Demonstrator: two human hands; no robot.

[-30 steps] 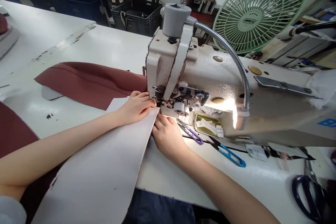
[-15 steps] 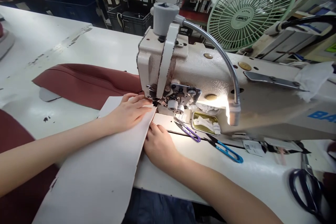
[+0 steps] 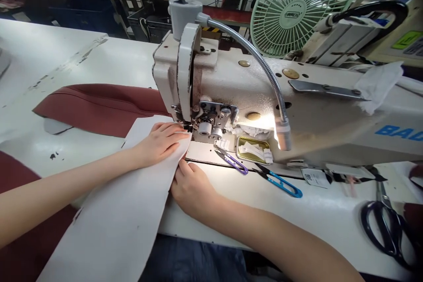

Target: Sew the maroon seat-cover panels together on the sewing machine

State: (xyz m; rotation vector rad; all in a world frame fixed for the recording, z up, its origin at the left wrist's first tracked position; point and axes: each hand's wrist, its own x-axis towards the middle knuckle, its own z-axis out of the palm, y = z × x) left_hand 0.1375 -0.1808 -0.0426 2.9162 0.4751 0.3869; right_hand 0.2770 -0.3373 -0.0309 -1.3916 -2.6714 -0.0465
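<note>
My left hand (image 3: 161,142) lies flat, fingers stretched, on a long white-backed sheet of material (image 3: 122,211), with its fingertips close to the presser foot of a sewing machine (image 3: 224,79). My right hand (image 3: 194,188) is closed on the right edge of that sheet, just in front of the foot; its thumb and fingertips are partly hidden. The sheet's upper right edge runs in at the foot, where the needle cannot be made out. Dark red material (image 3: 99,108) with a stitched seam lies behind it, left of the machine head.
Purple thread snips (image 3: 233,161), blue thread snips (image 3: 279,183) and an open tin (image 3: 253,149) with white scraps lie right of the needle area. Black-handled scissors (image 3: 383,224) rest far right. A lamp on a bent metal neck (image 3: 254,50) arches over the machine; a green fan (image 3: 297,13) stands behind.
The view has shifted, so the machine appears farther left. My right hand has slid slightly back along the sheet's edge, away from the foot. My left hand still lies flat on the sheet.
</note>
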